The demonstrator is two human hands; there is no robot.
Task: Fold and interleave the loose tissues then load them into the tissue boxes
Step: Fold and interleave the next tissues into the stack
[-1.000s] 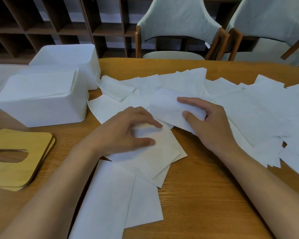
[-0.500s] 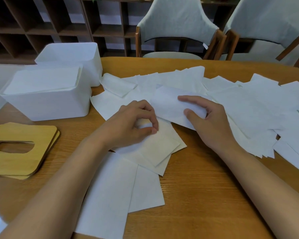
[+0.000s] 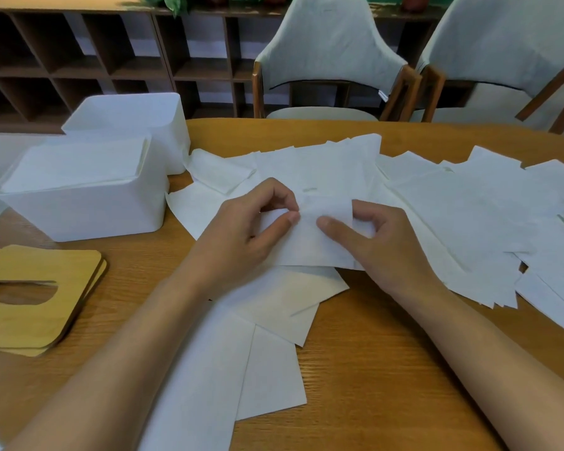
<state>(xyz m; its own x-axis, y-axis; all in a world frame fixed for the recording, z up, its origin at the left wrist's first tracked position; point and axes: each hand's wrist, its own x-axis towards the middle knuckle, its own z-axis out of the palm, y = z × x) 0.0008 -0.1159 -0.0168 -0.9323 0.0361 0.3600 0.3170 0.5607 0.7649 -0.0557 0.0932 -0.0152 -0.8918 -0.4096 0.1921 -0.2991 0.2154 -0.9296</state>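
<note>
Tissues [image 3: 209,369] nearest the body: a few flat sheets overlapping on the tabletop [image 3: 372,369], between the forearms. Just beyond, both hands work one sheet. Left hand [image 3: 241,236] pinches its left edge between thumb and forefinger. Right hand [image 3: 381,245] has the thumb on top and the fingers curled round the right edge. The held tissue [image 3: 316,242] lies low over the overlapped sheets, about mid-tabletop.

Judgement: a fold or interleave step is in hand. Material is very light, limp and thin; likely to tear and to drag its neighbours along. Best taken at edges or corners with fingertips, lightly, both sides at once so it keeps flat.

Left: two wooden lids [image 3: 46,323], stacked, oval slot. Beyond them a white tissue box [image 3: 79,213], open, with a stack showing level with its rim. A second box [image 3: 173,144] stands close behind it; contents not visible. A loose pile [image 3: 469,206] spreads to the right, so much is left to fold. Chairs [image 3: 332,50] and shelf [image 3: 79,60] at back.
</note>
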